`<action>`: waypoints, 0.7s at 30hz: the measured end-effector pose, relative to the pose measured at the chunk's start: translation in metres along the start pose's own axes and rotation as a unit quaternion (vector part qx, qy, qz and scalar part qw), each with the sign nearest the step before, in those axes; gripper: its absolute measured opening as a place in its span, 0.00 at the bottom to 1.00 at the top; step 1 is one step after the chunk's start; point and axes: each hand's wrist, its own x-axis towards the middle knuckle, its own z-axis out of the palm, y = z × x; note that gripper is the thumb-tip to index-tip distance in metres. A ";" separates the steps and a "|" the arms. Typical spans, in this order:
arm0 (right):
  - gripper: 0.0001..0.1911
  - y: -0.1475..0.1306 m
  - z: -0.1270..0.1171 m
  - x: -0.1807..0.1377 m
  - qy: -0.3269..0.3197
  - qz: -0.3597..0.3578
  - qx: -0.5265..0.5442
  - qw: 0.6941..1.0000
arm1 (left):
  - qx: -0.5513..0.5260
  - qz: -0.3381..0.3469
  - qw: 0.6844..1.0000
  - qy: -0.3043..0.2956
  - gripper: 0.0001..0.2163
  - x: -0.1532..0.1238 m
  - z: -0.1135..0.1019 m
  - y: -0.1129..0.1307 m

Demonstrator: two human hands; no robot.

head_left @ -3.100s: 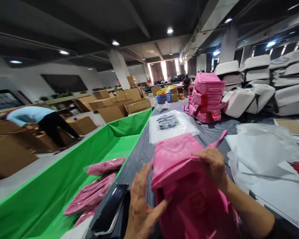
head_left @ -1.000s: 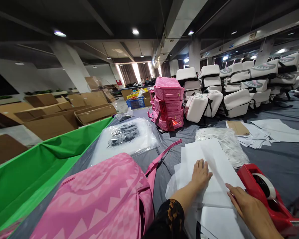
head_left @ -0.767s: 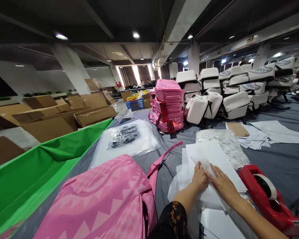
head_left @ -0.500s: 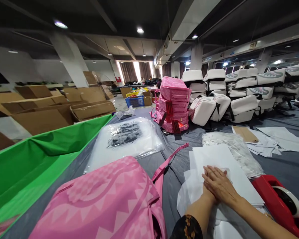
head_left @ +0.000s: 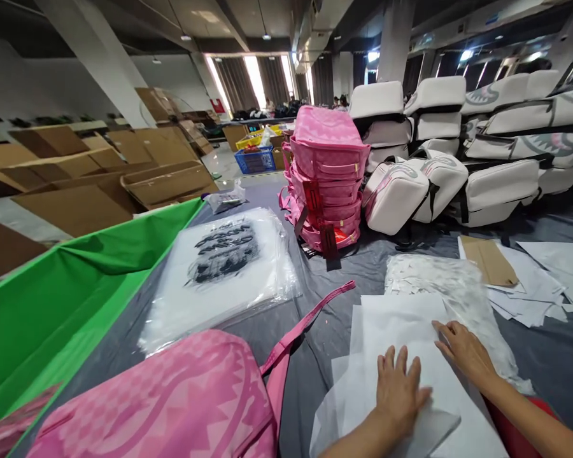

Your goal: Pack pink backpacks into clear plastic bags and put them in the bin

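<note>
White paper sheets (head_left: pixel 401 318) lie in a loose stack at the lower right, some of them thin and see-through. On top of these sheets rests my left hand (head_left: pixel 400 388), its fingers spread. My right hand (head_left: pixel 465 353) is also open, with its fingertips at the right part of the stack. A folded thin sheet (head_left: pixel 434 426) lies beside and partly under my left hand. To the left a pink backpack (head_left: pixel 167 394) with a shark-mouth print lies flat, its strap (head_left: pixel 310 318) stretching toward the papers.
Clear plastic bags (head_left: pixel 219 273) lie left of centre. Pink backpacks (head_left: pixel 329 172) are stacked behind, near piled white backpacks (head_left: pixel 496 178). A bag of white pieces (head_left: pixel 449 286) borders the papers. The red tape dispenser (head_left: pixel 520 420) is mostly hidden. A green-lined bin (head_left: pixel 90 273) stands left.
My hands, earlier overlapped on the papers, are now apart, the right one farther right. The view has tilted down and moved closer. My right arm now covers much of the tape dispenser.
</note>
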 end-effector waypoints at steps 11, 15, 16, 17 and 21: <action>0.18 -0.002 -0.020 0.024 -0.128 -0.004 0.042 0.991 | 0.150 -0.066 0.986 -0.021 0.38 0.140 -0.089 -0.040; 0.15 0.007 -0.064 0.099 -0.166 0.024 0.051 0.985 | 0.172 0.014 0.985 -0.019 0.10 0.111 -0.073 -0.019; 0.17 0.004 -0.073 0.120 -0.169 0.019 0.049 0.984 | 0.175 0.036 0.984 -0.025 0.05 0.100 -0.066 -0.013; 0.18 -0.002 -0.078 0.139 -0.181 0.003 0.051 0.982 | 0.178 0.059 0.982 -0.028 0.04 0.088 -0.058 -0.007; 0.14 -0.047 -0.066 0.171 -0.278 -0.105 0.082 0.951 | 0.207 0.191 0.959 0.032 0.07 0.041 -0.026 0.000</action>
